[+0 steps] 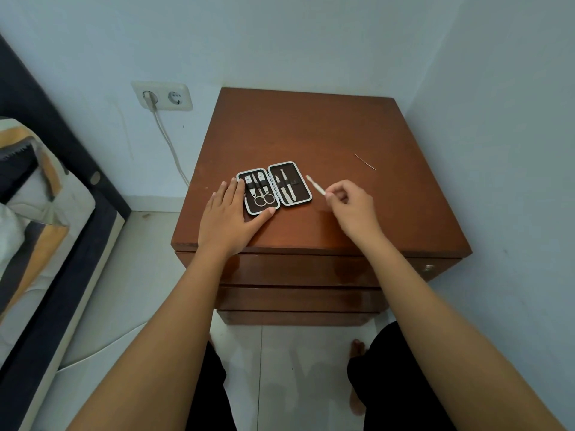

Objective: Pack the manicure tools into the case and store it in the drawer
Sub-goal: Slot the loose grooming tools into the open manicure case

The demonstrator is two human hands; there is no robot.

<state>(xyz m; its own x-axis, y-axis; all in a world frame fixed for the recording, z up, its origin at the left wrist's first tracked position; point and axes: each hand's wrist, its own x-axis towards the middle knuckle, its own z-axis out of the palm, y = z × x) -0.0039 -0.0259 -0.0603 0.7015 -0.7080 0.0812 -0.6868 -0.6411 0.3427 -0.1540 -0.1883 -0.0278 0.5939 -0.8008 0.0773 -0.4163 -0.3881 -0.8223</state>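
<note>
An open manicure case (273, 188) lies flat on the brown wooden nightstand (311, 135). Its left half holds scissors (264, 199) and clippers under a strap; its right half holds two slim tools. My left hand (231, 213) rests flat on the case's left edge, thumb along the front rim. My right hand (351, 203) hovers just right of the case, pinching a thin pale metal tool (315, 185) that points up-left toward the case. A thin needle-like tool (364, 161) lies loose further right on the top.
Closed drawers (298, 272) stack below the nightstand top. A bed (37, 213) with a patterned cover stands at left. A wall socket (161, 96) with a plugged cable sits behind. White walls close off the back and right. My legs and feet are on the tiled floor.
</note>
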